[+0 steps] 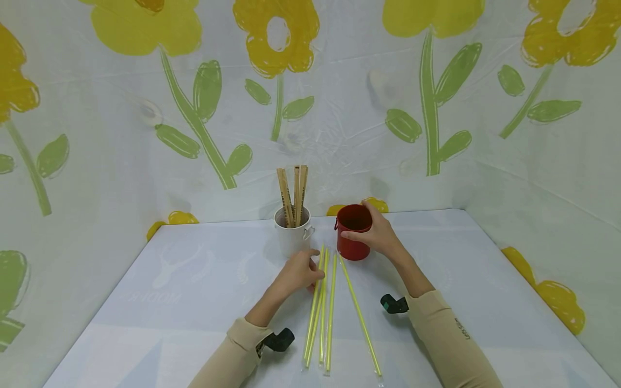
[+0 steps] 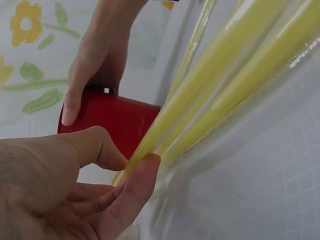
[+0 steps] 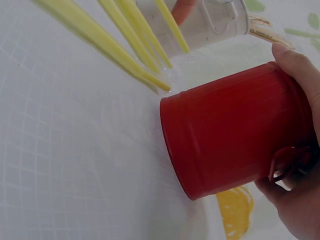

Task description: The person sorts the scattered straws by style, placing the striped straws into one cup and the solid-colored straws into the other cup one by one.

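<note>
Long thin yellow plastic straws in clear wrappers [image 1: 324, 307] lie side by side on the white table [image 1: 194, 291], far ends just in front of the small red metal bucket [image 1: 353, 231]. Left hand [image 1: 298, 272] pinches the far end of one straw between thumb and fingertips [image 2: 142, 172]. Right hand [image 1: 378, 234] is wrapped round the red bucket, steadying it upright. Judgement: straws light, flexible, wrappers slippery; take them near the end, gently. Left of the red bucket, touching or nearly so, a white metal bucket [image 1: 292, 237] holds flat wooden sticks [image 1: 293, 194].
</note>
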`<move>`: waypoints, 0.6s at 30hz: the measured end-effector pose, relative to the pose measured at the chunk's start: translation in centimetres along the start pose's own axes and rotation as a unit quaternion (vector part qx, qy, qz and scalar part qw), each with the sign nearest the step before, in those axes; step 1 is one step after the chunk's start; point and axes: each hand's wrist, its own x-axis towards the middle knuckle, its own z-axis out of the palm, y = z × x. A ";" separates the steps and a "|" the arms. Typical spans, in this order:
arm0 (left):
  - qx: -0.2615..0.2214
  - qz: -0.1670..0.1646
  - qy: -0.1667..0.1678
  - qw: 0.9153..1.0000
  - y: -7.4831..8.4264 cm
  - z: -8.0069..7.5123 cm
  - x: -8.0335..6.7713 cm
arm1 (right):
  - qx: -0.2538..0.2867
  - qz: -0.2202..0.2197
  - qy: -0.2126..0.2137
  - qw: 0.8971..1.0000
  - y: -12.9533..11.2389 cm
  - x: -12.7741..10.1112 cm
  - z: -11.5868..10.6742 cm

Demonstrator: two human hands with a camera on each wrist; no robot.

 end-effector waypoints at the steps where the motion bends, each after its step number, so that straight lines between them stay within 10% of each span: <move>1: -0.001 0.000 0.001 1.000 0.0 -0.1 0.0 | 0.001 -0.001 0.000 1.000 0.0 0.0 0.0; 18: -0.034 0.021 0.018 0.999 0.4 -0.7 0.0 | 0.001 0.003 0.001 1.000 -0.1 -0.1 0.1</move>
